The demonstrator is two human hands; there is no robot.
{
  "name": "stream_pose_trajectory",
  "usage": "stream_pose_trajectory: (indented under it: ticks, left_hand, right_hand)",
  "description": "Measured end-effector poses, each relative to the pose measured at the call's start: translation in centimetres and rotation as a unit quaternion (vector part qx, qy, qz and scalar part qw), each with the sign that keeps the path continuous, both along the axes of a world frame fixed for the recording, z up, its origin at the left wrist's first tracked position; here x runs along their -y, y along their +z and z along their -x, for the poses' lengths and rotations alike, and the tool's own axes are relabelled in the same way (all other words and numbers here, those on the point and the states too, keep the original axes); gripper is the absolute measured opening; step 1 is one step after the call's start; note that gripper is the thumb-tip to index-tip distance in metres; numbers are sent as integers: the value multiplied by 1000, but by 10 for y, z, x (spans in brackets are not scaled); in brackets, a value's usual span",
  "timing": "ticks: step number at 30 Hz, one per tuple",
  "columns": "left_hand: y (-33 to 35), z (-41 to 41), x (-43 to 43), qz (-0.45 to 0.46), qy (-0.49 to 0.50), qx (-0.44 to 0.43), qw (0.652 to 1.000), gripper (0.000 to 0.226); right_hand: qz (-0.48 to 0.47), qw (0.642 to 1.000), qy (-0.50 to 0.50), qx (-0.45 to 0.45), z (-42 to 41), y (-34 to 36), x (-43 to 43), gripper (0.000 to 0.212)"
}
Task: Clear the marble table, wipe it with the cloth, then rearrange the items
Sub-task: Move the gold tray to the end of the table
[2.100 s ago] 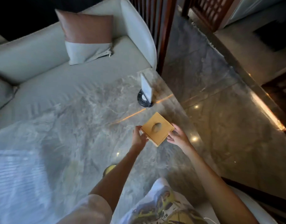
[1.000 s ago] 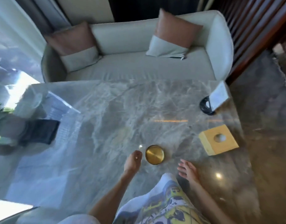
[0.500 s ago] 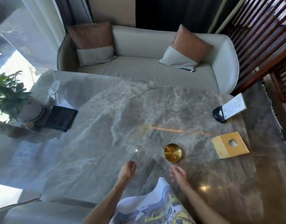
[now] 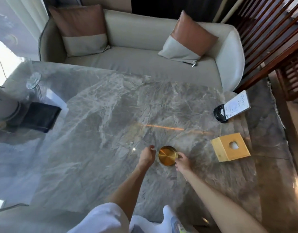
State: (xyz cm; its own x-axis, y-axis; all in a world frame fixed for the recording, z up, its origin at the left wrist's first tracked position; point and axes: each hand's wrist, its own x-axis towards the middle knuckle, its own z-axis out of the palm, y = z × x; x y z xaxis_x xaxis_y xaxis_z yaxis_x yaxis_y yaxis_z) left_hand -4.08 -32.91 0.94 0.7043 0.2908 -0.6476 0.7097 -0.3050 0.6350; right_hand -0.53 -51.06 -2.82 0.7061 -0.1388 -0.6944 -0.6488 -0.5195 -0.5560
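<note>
A round gold dish [image 4: 167, 155] lies on the grey marble table [image 4: 97, 118] near its front edge. My right hand [image 4: 182, 161] is at the dish's right side, fingertips curled onto its rim. Just left of the dish, my left hand [image 4: 146, 155] hovers with loosely curled fingers and a small gap to the rim. A yellow wooden tissue box [image 4: 230, 147] stands to the right of the dish. Behind the box, a white card in a black stand [image 4: 232, 106] sits by the far right corner. No cloth can be clearly made out.
At the table's left end are a dark square object [image 4: 40, 117], a stemmed glass [image 4: 33, 79] and a grey pot [image 4: 5, 105]. A cream sofa [image 4: 138, 52] with two cushions runs along the far edge. A wooden slatted screen [image 4: 271, 39] stands at the right.
Both hands left the wooden tissue box, which now stands on the table at the right. They came to the gold dish, and my right hand now touches its rim.
</note>
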Motion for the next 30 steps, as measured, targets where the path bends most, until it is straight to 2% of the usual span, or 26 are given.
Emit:
stream_pose_trajectory:
  ticks: [4, 8, 10, 14, 19, 21, 23, 26, 30]
  left_hand:
    - [-18, -4, 35, -7, 48, -18, 999, 36]
    - [-19, 18, 90, -22, 79, -17, 997, 32]
    - [-13, 25, 131, -23, 44, -23, 999, 31]
    - [-4, 27, 230, 32, -29, -22, 999, 31]
    - [3, 30, 326, 99, -123, -20, 987, 13]
    - [0, 32, 344, 103, -162, -29, 981, 9]
    - [-6, 34, 352, 96, -160, -47, 981, 11]
    - [-8, 37, 353, 17, -208, -30, 978, 18]
    - [-2, 30, 340, 15, -167, -31, 985, 21]
  right_hand:
    - [-7, 998, 51, 21, -6, -41, 12, 34]
    - [-36, 999, 28, 22, 15, -20, 58, 39]
    - [-56, 998, 8, 12, 30, -13, 102, 39]
    - [-66, 993, -100, 2, 59, -8, 210, 37]
    - [-62, 974, -220, 0, 102, 5, 311, 39]
    - [-91, 960, -265, -19, 112, 23, 323, 42]
    - [-105, 951, -289, -37, 118, 34, 327, 42]
    - [-118, 942, -310, -40, 121, 40, 325, 40]
    - [-127, 927, -350, -47, 111, 41, 311, 41]
